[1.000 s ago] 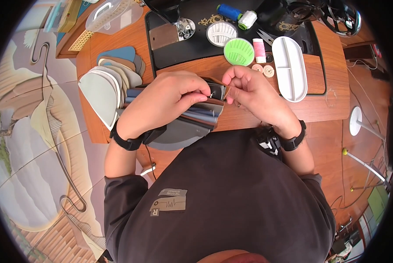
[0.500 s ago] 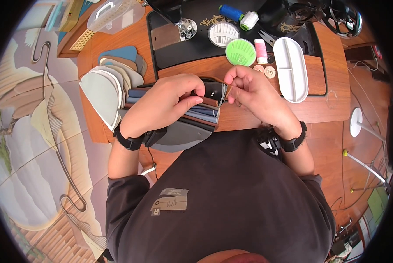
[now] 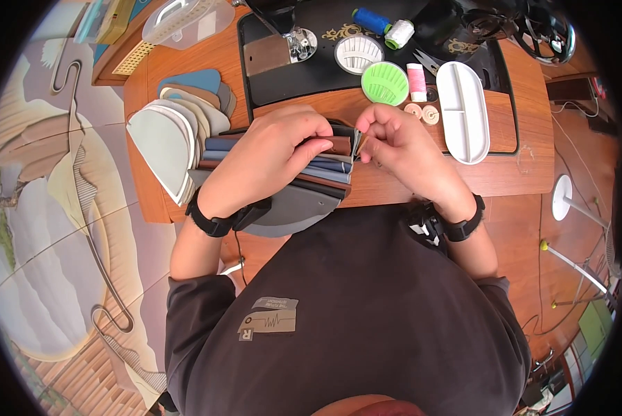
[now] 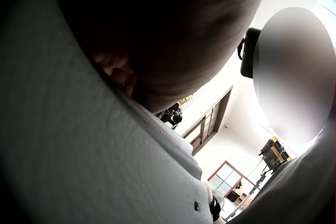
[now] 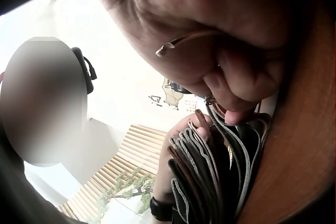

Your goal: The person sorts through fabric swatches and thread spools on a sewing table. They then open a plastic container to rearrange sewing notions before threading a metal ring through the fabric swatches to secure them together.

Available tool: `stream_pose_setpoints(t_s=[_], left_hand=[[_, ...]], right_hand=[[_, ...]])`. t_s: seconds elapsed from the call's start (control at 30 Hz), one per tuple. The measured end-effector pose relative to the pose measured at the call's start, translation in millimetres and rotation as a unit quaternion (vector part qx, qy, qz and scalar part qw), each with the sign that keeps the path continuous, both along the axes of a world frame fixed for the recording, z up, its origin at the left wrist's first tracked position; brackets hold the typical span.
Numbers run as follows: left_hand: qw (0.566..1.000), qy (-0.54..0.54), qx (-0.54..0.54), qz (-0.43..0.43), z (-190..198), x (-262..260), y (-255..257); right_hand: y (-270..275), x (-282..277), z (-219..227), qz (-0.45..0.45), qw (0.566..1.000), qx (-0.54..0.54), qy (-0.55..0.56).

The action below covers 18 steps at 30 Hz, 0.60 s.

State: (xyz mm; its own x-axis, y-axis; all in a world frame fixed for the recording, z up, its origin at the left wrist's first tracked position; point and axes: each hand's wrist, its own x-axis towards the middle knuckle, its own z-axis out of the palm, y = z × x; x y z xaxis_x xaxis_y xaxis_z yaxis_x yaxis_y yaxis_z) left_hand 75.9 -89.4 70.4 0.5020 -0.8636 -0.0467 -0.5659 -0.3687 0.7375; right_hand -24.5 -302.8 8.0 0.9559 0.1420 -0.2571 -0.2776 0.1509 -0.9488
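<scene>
Swatches (image 3: 333,166) jut past fingertips (image 3: 318,148) of the left hand (image 3: 270,144).

Layered blue, brown and grey swatches (image 3: 333,166) lie fanned over the table edge (image 3: 387,198).

Dark shirt (image 3: 366,298), black wrist straps (image 3: 471,218)

Swatches (image 3: 333,167) are coloured brown, blue and grey; the black machine (image 3: 435,29) is patterned with gold scrolls (image 3: 461,46).
</scene>
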Motion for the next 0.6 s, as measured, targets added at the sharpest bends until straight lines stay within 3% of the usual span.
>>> stream_pose_setpoints(t_s=[0.37,0.6], left_hand=[[0.999,-0.038,-0.001,0.01,-4.6,-4.3,-6.4],[0.999,-0.028,-0.017,0.027,-6.7,-5.2,-6.3]], right_hand=[[5.8,-3.3,-4.5,-0.025,0.999,-0.007,-0.026],[2.1,-2.4,-0.3,0.014,1.0,0.006,-0.019]])
